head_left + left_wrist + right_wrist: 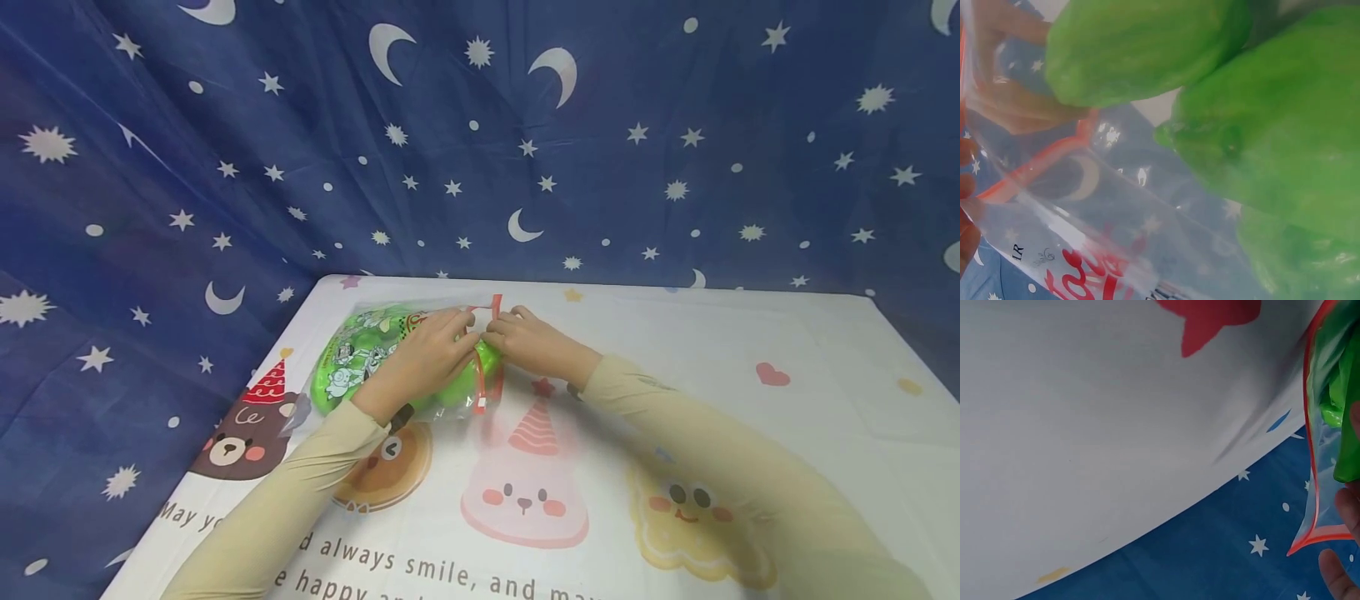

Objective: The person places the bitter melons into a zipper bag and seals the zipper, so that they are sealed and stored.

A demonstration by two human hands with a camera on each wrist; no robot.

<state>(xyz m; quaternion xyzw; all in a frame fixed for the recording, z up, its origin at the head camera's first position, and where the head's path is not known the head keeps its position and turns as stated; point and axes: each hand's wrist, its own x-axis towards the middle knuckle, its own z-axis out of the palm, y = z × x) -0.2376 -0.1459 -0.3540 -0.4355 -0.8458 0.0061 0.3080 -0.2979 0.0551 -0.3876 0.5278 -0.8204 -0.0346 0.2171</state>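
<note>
A clear zip bag (457,407) with a red-orange zip edge and printed drawings lies at the table's far left. Inside it are several lumpy green fruits (1297,144), one with a small pointed tip. My left hand (420,358) lies over the bag and holds it near its mouth. In the left wrist view its fingertips (967,206) sit at the plastic's edge. My right hand (536,342) is at the mouth from the right. Through the plastic, its fingers (1029,112) grip the end of one green fruit (1141,50).
A white table cover (712,358) with printed cartoon figures and lettering spreads under both arms. Behind and to the left hangs a dark blue cloth (615,183) with moons and stars, meeting the table's far edge.
</note>
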